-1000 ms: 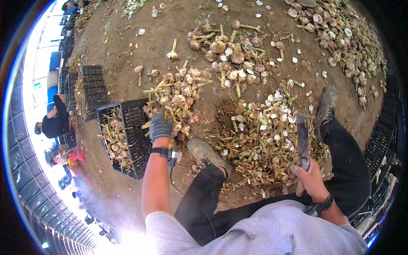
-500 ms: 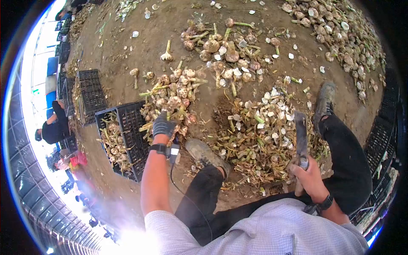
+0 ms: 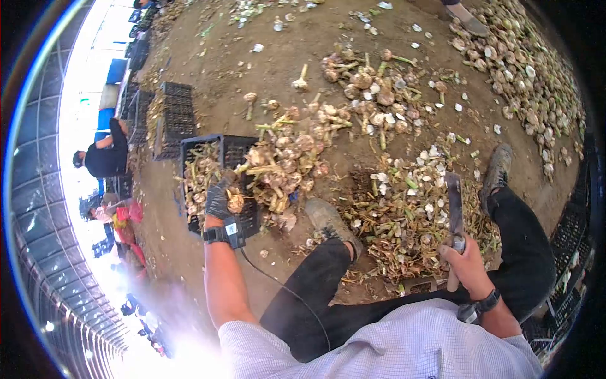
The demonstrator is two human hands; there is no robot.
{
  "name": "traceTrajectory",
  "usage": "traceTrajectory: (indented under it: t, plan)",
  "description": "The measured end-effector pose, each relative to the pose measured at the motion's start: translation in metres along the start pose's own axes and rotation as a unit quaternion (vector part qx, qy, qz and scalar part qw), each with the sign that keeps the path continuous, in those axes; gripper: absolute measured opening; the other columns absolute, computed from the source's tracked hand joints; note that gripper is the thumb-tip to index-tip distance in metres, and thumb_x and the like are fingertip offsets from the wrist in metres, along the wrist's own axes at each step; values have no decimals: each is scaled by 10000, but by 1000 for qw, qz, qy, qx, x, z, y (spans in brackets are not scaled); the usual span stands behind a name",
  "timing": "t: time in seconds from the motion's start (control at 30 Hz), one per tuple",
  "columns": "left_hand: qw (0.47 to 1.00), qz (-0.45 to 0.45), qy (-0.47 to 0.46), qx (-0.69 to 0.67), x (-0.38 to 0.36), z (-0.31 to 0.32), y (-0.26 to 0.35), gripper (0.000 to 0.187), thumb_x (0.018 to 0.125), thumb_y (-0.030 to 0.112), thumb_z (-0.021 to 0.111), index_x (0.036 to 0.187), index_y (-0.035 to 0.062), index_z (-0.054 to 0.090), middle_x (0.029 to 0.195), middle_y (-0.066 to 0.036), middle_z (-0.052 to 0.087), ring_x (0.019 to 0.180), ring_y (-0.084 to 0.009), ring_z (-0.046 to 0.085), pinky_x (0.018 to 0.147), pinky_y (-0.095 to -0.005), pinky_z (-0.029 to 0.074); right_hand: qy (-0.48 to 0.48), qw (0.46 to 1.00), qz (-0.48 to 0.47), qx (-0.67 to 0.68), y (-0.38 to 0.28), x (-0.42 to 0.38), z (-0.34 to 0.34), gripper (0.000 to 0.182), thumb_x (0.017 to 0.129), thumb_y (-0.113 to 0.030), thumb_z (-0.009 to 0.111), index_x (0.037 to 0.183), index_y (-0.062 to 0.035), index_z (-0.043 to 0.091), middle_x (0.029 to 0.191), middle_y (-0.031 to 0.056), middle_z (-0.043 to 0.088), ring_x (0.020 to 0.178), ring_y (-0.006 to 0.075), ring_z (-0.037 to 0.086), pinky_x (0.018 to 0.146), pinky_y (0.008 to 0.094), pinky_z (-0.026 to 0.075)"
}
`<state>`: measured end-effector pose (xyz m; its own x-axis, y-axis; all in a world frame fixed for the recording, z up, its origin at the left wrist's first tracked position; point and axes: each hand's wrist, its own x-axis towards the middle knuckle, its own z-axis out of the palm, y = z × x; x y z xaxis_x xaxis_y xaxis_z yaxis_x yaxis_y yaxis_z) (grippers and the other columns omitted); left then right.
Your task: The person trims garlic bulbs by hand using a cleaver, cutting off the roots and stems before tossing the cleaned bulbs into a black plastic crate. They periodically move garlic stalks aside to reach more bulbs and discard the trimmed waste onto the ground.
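Note:
My left hand (image 3: 219, 199), in a dark glove, is closed around a garlic bulb (image 3: 235, 201) over the black plastic crate (image 3: 252, 218). Inside that crate lie garlic stalks and bulbs (image 3: 201, 169). Just right of it is a heap of garlic with stems (image 3: 293, 155). My right hand (image 3: 466, 260), bare, grips the handle of a broad-bladed knife (image 3: 455, 205). Its blade points away from me, above a mound of cut stems and peel (image 3: 410, 221) between my feet.
More garlic (image 3: 385, 88) is scattered ahead on the dirt floor, with a large pile (image 3: 524, 82) at the far right. Another black crate (image 3: 177, 117) stands behind the first. A person in black (image 3: 107, 151) is at the left; someone's foot (image 3: 473, 25) shows at top right.
My left hand has moved left from the garlic heap to the crate, with a bulb in it. The view has shifted left. My right hand still holds the knife in much the same pose.

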<state>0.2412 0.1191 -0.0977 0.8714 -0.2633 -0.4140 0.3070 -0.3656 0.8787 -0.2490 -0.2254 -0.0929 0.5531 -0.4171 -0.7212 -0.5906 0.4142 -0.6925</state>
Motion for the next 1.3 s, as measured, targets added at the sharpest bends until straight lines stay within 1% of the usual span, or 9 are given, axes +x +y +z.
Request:
traceTrajectory:
  t: [0.17, 0.4, 0.47, 0.6, 0.67, 0.87, 1.0, 1.17, 1.3]
  plan:
    - [992, 15, 64, -106, -59, 2, 55, 226, 880, 221, 710, 1047, 79, 655, 764, 7, 634, 583, -105, 565, 515, -264, 476, -27, 1000, -8, 4, 2, -9, 3, 287, 840, -132, 676, 1059, 23, 574, 805, 8, 597, 666, 79, 558, 616, 255, 488]
    - [987, -10, -135, -90, -122, 65, 79, 227, 880, 166, 693, 1085, 82, 639, 869, -18, 670, 631, -115, 625, 533, -273, 537, -3, 993, -115, -13, -22, -36, 9, 362, 840, -163, 699, 1124, 27, 578, 872, 17, 641, 711, 75, 582, 653, 248, 497]
    - [963, -23, -217, -157, -148, 107, 76, 306, 862, 121, 675, 1164, 102, 634, 1098, -59, 662, 879, -168, 670, 703, -310, 571, -34, 989, -145, -5, -25, -44, 6, 360, 845, -160, 704, 1123, 29, 576, 896, 28, 650, 726, 80, 588, 671, 252, 507]
    - [908, 234, -264, 225, -182, 174, 38, 292, 879, 132, 679, 1160, 76, 621, 983, -60, 684, 821, -162, 672, 654, -269, 553, -35, 970, -226, 79, -16, -47, 14, 357, 857, -141, 698, 1142, 31, 568, 884, 27, 645, 718, 88, 593, 666, 257, 513]
    - [948, -65, -299, 85, -235, 224, 46, 304, 883, 150, 680, 1168, 58, 626, 972, -43, 686, 761, -122, 649, 615, -262, 534, -32, 966, -239, 89, -12, -56, 16, 377, 860, -138, 699, 1164, 32, 555, 873, 27, 641, 716, 92, 596, 664, 256, 514]
    - [936, -182, -287, -93, -286, 276, -26, 192, 899, 243, 683, 1007, 84, 683, 763, -2, 648, 579, -88, 584, 463, -231, 454, 9, 976, -172, 136, 21, -65, 0, 275, 872, -118, 683, 1085, 7, 560, 855, 20, 616, 756, 110, 608, 683, 276, 516]
    - [911, -268, -290, -117, -246, 284, -106, 311, 948, 320, 613, 1090, 47, 661, 929, -69, 694, 747, -156, 671, 584, -303, 571, 62, 970, -135, 191, 68, -42, -31, 167, 905, -154, 648, 969, -14, 582, 834, 28, 615, 712, 104, 601, 603, 286, 542]
    - [967, -193, -102, 131, -229, 295, -170, 611, 876, 371, 685, 1327, -3, 512, 1316, -228, 538, 1234, -359, 506, 1017, -467, 424, 60, 982, -111, 139, 123, -13, -53, 182, 908, -188, 660, 905, -31, 567, 781, 16, 572, 683, 100, 577, 566, 290, 525]
    - [899, 233, -115, 352, -290, 287, -107, 698, 777, 387, 750, 1318, 12, 520, 1416, -236, 440, 1323, -386, 400, 1106, -451, 327, 33, 985, -129, 110, 101, -39, -41, 166, 915, -180, 650, 901, -40, 562, 800, 22, 577, 731, 95, 569, 630, 283, 493]
